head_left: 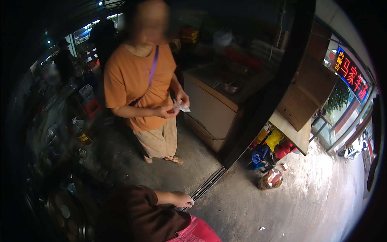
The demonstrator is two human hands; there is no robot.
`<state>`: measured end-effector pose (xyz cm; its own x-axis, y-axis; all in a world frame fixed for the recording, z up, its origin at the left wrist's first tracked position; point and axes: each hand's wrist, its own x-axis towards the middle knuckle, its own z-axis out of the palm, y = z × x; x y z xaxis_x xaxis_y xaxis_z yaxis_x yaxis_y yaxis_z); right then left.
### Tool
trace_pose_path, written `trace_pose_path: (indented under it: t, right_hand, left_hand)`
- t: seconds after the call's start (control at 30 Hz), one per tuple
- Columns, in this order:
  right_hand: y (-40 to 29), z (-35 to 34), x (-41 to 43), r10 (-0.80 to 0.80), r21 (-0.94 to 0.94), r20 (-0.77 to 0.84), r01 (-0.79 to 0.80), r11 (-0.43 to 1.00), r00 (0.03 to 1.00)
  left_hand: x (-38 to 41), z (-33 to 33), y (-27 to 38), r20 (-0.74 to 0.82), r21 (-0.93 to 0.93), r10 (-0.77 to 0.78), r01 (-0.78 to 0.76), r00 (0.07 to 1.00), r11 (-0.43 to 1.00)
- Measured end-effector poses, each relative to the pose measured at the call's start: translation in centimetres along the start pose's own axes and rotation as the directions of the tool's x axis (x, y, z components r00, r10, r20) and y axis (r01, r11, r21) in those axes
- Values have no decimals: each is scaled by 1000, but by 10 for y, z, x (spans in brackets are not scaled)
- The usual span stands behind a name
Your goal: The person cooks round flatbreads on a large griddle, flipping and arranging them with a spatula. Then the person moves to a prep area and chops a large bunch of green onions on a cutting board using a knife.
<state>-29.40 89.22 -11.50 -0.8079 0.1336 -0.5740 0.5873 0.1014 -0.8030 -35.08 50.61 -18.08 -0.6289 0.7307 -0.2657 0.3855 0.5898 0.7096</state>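
Observation:
What appears to be my left hand [183, 199] reaches out from a brown sleeve at the lower middle, above a red checked apron or cloth [198, 231]. Its fingers are curled, with pale residue on the fingertips; whether anything lies inside them cannot be told. My right hand is out of view. A person in an orange T-shirt [142, 75] stands facing me, holding a small, whitish, crumpled piece [182, 107] in both hands. Beneath my left hand runs a metal floor track [208, 181].
A pale cabinet [208, 112] and dark post stand behind. Right of them are a cardboard box [302, 99] on a table [304, 140], colourful bags below and a round bin [270, 180]. An oil bottle [81, 133] and a round metal appliance [65, 208] are at left.

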Motion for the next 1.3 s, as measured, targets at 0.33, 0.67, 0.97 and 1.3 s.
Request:
trace_pose_path:
  t: [0.33, 0.67, 0.97, 1.3]
  right_hand:
    - [-41, 82, 65, 44, -268, 319, 46, 962, 947]
    - [-43, 151, 80, 160, -460, 579, 158, 874, 800]
    - [-26, 312, 106, 421, -748, 628, 357, 560, 655]
    - [-164, 571, 151, 393, -679, 734, 623, 388, 554]
  left_hand:
    - [-104, -23, -15, -406, -165, -430, 398, 807, 902]
    - [-207, 62, 29, -397, -407, -663, 526, 635, 747]
    - [-308, 29, -52, -580, -448, -641, 460, 504, 767]
    - [-472, -17, -149, -562, -776, -826, 327, 29, 539]
